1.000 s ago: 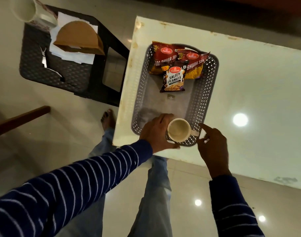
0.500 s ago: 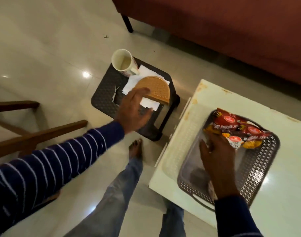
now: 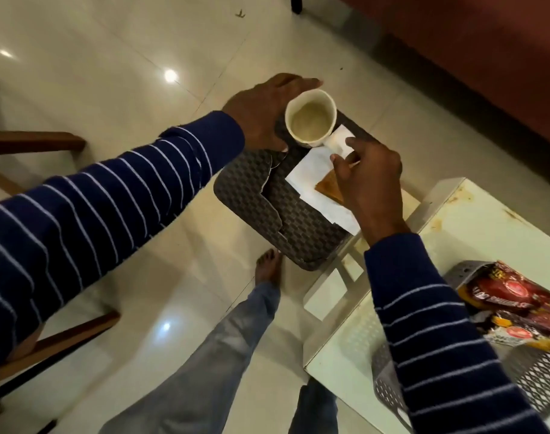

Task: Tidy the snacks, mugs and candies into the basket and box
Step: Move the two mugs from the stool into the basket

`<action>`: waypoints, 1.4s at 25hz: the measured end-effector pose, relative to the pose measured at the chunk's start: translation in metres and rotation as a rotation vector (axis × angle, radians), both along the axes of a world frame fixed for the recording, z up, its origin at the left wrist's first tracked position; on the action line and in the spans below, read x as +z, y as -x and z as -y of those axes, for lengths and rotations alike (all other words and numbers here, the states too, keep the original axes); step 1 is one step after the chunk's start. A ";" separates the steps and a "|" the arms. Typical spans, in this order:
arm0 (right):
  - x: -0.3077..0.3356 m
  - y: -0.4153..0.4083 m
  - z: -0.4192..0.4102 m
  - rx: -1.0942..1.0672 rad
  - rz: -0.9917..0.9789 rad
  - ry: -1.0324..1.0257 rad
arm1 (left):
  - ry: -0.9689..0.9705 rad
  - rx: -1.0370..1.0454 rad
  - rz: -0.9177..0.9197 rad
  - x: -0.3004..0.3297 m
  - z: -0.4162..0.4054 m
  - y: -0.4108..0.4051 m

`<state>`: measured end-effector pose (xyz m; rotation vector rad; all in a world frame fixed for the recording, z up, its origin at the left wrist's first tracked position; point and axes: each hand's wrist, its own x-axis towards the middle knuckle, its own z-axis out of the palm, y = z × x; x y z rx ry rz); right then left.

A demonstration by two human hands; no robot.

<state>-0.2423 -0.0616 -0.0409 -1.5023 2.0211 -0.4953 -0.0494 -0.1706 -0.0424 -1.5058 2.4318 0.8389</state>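
Note:
A white mug [image 3: 310,119] is held above the dark woven stool [image 3: 255,195]. My left hand [image 3: 264,112] wraps round its far left side. My right hand [image 3: 369,180] hovers just right of the mug, thumb and forefinger spread by the handle [image 3: 331,142]; whether they touch it I cannot tell. At the lower right, the grey perforated basket [image 3: 530,380] sits on the white table [image 3: 349,346] with red snack packets [image 3: 511,305] in its far end. My right sleeve hides most of the basket's inside.
White paper [image 3: 314,170] and a brown woven piece [image 3: 327,189] lie on the stool, partly under my right hand. A dark red sofa [image 3: 471,57] runs along the back. Wooden chair rails [image 3: 32,142] stand at the left. My bare foot [image 3: 267,267] is beside the stool.
My left hand moved from the brown piece to the mug and lifted it off the stool. My right hand left the basket and came over beside the mug's handle. The view swung left.

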 end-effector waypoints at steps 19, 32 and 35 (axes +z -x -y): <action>0.050 0.064 -0.098 0.068 -0.033 0.099 | 0.361 0.141 -0.426 0.034 -0.125 0.077; 0.060 0.196 -0.382 -0.269 0.020 -0.078 | -0.004 0.088 -0.524 0.018 -0.388 0.228; 0.039 0.196 -0.407 -0.271 0.034 -0.107 | -0.071 0.073 -0.458 0.006 -0.411 0.234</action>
